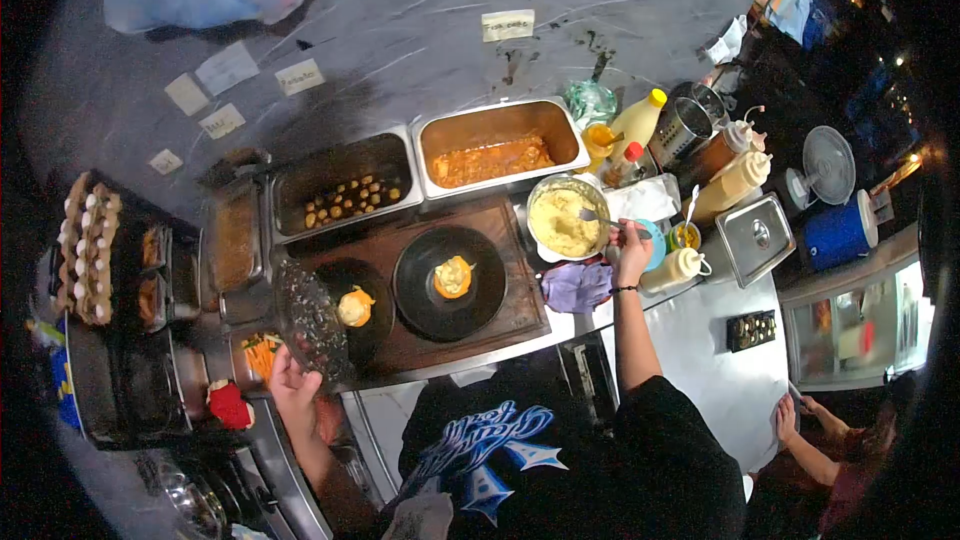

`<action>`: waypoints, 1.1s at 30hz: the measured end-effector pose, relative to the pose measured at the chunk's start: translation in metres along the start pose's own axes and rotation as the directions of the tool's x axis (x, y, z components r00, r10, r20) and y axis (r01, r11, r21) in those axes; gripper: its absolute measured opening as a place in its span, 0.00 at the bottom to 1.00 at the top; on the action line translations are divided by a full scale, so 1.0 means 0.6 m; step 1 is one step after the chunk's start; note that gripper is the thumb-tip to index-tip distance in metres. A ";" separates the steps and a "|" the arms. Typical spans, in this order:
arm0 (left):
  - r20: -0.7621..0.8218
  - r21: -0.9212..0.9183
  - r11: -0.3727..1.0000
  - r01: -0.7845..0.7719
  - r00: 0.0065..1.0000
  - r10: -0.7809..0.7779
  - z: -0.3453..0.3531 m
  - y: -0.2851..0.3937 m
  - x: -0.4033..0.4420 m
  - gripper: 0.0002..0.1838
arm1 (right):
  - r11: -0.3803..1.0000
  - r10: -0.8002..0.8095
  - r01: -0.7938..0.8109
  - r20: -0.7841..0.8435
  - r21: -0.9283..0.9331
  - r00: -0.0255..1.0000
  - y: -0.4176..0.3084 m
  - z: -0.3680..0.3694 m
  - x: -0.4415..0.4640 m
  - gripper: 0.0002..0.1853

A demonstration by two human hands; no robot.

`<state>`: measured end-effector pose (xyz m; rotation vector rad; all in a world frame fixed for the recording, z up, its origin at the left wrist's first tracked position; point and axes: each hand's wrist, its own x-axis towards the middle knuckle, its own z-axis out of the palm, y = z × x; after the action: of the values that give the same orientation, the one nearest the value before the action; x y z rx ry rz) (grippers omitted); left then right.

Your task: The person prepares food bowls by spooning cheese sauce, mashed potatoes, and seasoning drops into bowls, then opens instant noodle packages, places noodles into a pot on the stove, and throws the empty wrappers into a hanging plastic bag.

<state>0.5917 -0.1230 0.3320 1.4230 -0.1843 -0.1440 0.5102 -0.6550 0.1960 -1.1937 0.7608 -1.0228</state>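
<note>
Evidently, our hands were well apart. Right of the frame's centre, our right hand [630,252] gripped a thin grey utensil [591,215], its tip in the yellow mash [558,218] filling a round white bowl [556,257]. At the lower left, our left hand [296,383] was closed on the near edge of a dark, light-flecked round piece [318,325]; we could not tell whether it was a lid or a pan. Mid-frame, a round black pan [420,285] on a brown wooden board [522,312] held an orange-edged, yellow-topped portion [454,278]. Just below the bowl lay a crumpled purple cloth [575,287].
</note>
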 end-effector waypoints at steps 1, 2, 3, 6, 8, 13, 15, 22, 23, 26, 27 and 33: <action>-0.008 0.004 1.000 -0.002 1.000 0.002 -0.016 -0.008 0.000 0.38 | 0.993 0.053 -0.055 0.017 0.104 0.998 -0.016 0.011 -0.014 0.10; -0.054 -0.017 1.000 0.006 0.999 -0.007 -0.033 -0.019 0.002 0.38 | 0.972 0.109 -0.115 0.043 0.206 0.993 -0.030 0.027 -0.032 0.12; -0.107 -0.035 0.999 0.014 0.994 -0.017 -0.057 -0.021 -0.002 0.37 | 0.981 0.080 -0.099 0.121 0.166 0.990 -0.036 0.041 -0.049 0.12; -0.089 -0.102 0.994 0.024 0.995 -0.033 -0.096 -0.026 0.009 0.38 | 0.981 0.132 -0.162 0.244 0.107 0.961 -0.076 0.133 -0.165 0.13; 0.098 -0.372 0.918 0.141 0.989 -0.112 -0.138 -0.030 0.023 0.37 | 0.961 0.226 -0.267 0.357 0.071 0.906 -0.102 0.201 -0.273 0.12; 0.056 -0.144 0.980 0.141 0.989 -0.134 -0.155 -0.012 0.009 0.37 | 0.965 0.020 0.156 0.652 -0.211 0.758 -0.025 0.261 -0.477 0.09; 0.039 -0.170 0.971 0.165 0.986 -0.161 -0.168 -0.008 0.005 0.36 | 0.913 -0.144 0.369 0.708 -0.174 0.691 -0.006 0.256 -0.516 0.09; -0.024 -0.154 0.971 0.182 0.982 -0.188 -0.170 -0.008 0.000 0.36 | 0.861 -0.222 0.476 0.709 -0.180 0.670 0.034 0.241 -0.542 0.11; -0.018 -0.152 0.970 0.188 0.981 -0.193 -0.167 -0.010 0.005 0.36 | 0.860 -0.153 0.458 0.746 -0.223 0.649 0.033 0.246 -0.539 0.11; 0.016 -0.127 0.983 0.133 0.991 -0.132 -0.140 -0.008 0.028 0.37 | 0.874 -0.166 0.431 0.696 -0.225 0.699 0.011 0.248 -0.533 0.11; 0.040 -0.117 0.979 0.167 0.986 -0.164 -0.127 -0.001 0.031 0.38 | 0.898 -0.134 0.371 0.654 -0.239 0.745 -0.001 0.242 -0.529 0.10; 0.270 0.153 0.988 0.004 0.962 -0.046 0.021 0.006 0.081 0.38 | 0.982 -0.120 0.143 0.179 -0.125 0.977 -0.072 0.176 -0.359 0.11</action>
<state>0.6367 -0.1449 0.3394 1.5542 -0.4115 -0.3546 0.5147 -0.4184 0.2534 -1.4472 0.6311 -0.9732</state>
